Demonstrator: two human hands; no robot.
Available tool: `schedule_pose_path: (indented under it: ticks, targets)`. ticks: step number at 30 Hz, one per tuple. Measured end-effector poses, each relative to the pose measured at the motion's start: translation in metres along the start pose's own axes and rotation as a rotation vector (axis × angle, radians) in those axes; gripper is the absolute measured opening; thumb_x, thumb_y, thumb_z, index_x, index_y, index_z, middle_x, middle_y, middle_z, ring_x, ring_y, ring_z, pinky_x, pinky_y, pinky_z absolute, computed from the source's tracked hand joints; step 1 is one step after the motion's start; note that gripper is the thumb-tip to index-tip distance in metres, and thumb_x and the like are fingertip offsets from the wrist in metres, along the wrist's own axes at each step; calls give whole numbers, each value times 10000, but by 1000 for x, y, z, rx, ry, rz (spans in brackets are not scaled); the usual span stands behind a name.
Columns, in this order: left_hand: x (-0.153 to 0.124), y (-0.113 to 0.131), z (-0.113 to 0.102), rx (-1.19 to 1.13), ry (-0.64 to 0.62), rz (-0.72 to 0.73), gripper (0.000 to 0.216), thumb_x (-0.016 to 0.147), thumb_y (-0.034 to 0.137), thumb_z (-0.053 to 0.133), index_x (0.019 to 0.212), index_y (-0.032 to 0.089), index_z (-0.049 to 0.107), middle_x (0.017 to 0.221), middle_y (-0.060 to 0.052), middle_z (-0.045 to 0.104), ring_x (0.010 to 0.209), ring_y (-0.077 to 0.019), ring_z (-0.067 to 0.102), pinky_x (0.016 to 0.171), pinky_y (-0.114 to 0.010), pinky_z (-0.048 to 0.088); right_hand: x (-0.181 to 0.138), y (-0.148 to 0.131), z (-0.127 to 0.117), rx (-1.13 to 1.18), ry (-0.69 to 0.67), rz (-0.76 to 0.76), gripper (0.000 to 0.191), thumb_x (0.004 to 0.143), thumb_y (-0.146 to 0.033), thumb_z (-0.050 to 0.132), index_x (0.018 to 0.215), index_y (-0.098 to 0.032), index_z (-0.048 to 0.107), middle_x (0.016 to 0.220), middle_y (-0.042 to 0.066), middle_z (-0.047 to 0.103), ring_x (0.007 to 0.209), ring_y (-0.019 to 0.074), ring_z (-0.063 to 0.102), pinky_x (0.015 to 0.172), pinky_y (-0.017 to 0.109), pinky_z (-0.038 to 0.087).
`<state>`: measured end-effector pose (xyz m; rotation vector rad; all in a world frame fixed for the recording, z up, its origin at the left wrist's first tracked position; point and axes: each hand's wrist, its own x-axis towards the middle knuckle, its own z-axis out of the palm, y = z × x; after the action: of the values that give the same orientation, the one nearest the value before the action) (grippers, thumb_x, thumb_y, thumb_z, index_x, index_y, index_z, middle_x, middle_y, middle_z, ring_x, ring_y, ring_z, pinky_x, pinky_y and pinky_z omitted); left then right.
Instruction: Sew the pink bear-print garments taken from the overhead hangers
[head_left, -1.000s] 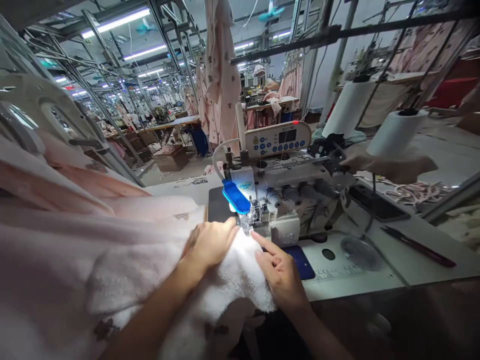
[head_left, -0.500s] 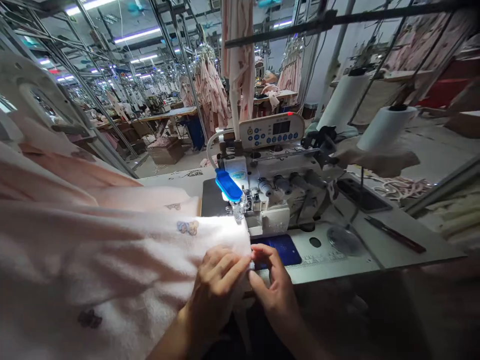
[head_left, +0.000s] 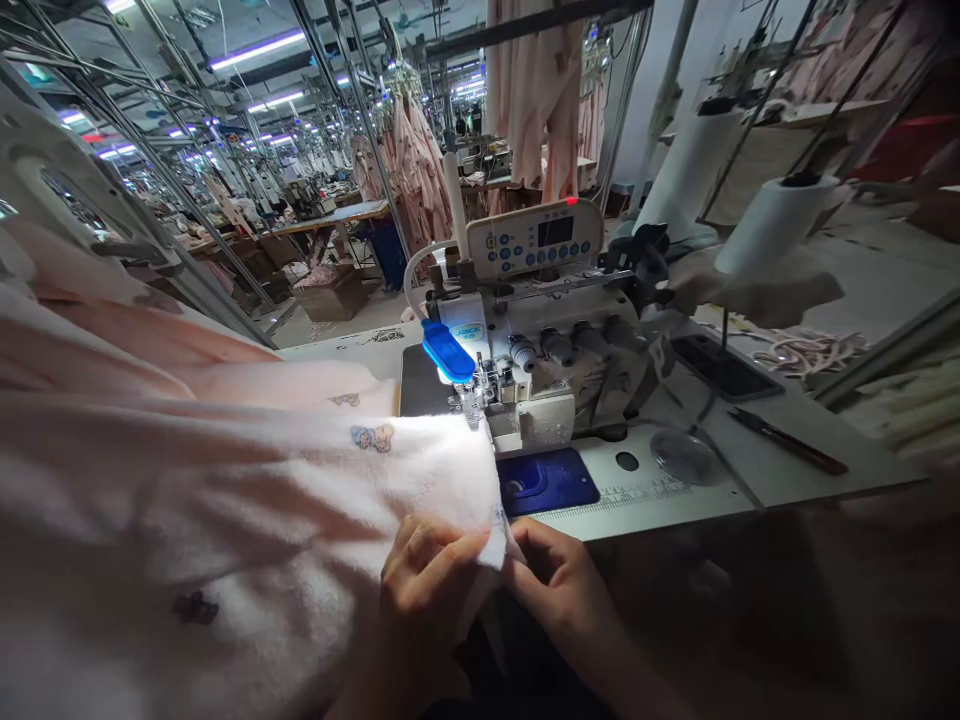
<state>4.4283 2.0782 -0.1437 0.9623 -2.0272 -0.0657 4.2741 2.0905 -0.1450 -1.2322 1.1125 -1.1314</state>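
Pale pink fleece fabric (head_left: 300,500) with small printed bears spreads over the left of the table, its right edge running under the presser foot of a white overlock sewing machine (head_left: 544,340). My left hand (head_left: 431,570) is closed on the fabric near its edge, thumb and fingers pinching it. Close beside it, my right hand (head_left: 559,580) pinches the fabric's edge between thumb and fingers. A folded corner of the cloth shows between both hands, in front of the machine. The machine's lamp lights the cloth by the blue guard (head_left: 448,351).
Right of the machine lie tweezers or a similar slim tool (head_left: 787,440), a phone (head_left: 725,366) and a clear round dish (head_left: 684,457). Thread cones (head_left: 776,228) stand behind them. A blue plate (head_left: 555,480) is set in the table. Pink garments (head_left: 536,100) hang beyond.
Both hands have moved slightly down towards me. The fabric's edge and a folded corner now show between the fingertips. The view has shifted a little.
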Motion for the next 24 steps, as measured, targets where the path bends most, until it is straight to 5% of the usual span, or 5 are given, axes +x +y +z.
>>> schedule_pose_path:
  ticks: [7, 12, 17, 20, 24]
  targets:
    - [-3, -2, -1, 66, -4, 174, 322, 777, 68, 610, 1080, 178, 616, 774, -25, 587, 709, -132, 540, 672, -280, 457, -4, -4, -2, 169, 63, 85, 215, 752, -365, 673, 711, -154, 664, 549, -33, 517, 532, 102, 453, 525, 196, 379]
    - [-6, -6, -4, 214, -26, 297, 309, 790, 87, 605, 1097, 125, 598, 880, -69, 642, 843, -180, 577, 801, -344, 437, -13, 10, -10, 174, -104, 197, 308, 878, -418, 533, 986, -168, 677, 448, -57, 424, 378, 74, 327, 385, 192, 296]
    - [-2, -4, -4, 175, -65, 298, 256, 834, 67, 504, 1072, 109, 590, 833, -60, 643, 798, -168, 577, 770, -333, 431, -4, 20, -20, -541, 249, -501, 264, 846, -198, 583, 1091, -276, 642, 1048, 50, 612, 836, 169, 601, 705, 270, 501]
    - [2, -2, -2, 199, -38, 295, 192, 829, 93, 520, 1002, 125, 597, 840, -56, 636, 847, -171, 580, 811, -333, 442, 6, 17, -25, -706, 175, -800, 175, 846, -123, 574, 947, -246, 648, 970, 24, 649, 857, 164, 606, 746, 281, 487]
    - [8, -10, 0, 330, -61, 285, 319, 837, 226, 561, 1131, 102, 559, 1144, -144, 600, 1165, -285, 496, 1001, -463, 371, 14, 13, -29, -731, 144, -903, 149, 841, -78, 573, 911, -208, 593, 857, 11, 668, 816, 149, 605, 736, 288, 453]
